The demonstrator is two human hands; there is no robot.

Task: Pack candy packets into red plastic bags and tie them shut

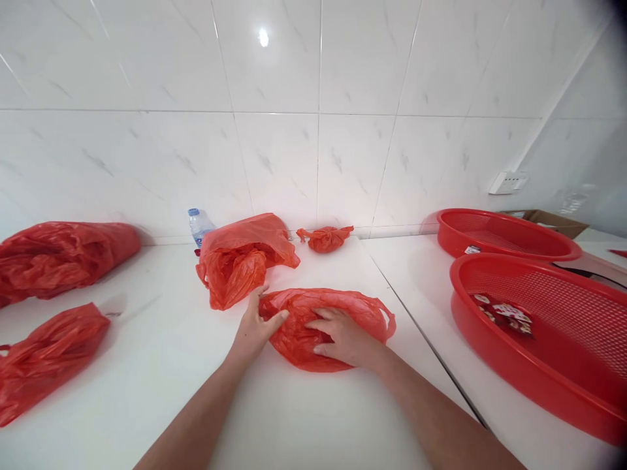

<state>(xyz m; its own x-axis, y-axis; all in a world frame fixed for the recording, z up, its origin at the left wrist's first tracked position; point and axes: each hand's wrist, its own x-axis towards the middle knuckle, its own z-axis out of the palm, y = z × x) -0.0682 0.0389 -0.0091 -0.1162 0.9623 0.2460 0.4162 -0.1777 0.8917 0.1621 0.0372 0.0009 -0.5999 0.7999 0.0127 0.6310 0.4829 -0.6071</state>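
Observation:
A crumpled red plastic bag [313, 356] lies flattened on the white table in front of me, with a handle loop sticking out at its right end. My left hand [255, 328] is at the bag's left end, thumb and fingers apart, the thumb reaching over the plastic. Across the middle of the bag rests my right hand [345, 336], its fingers spread on the wrinkled plastic. Just behind my left hand sits another red bag [249, 238], its mouth facing me and more crumpled plastic inside. Whether anything is inside the bag under my hands is hidden.
Against the wall stand a small knotted red bag [327, 240] and a plastic bottle [200, 227]. Two more red bags, one large [73, 254] and one smaller [49, 356], lie at left. Red baskets [519, 365] occupy the right, one holding a dark printed packet [504, 313].

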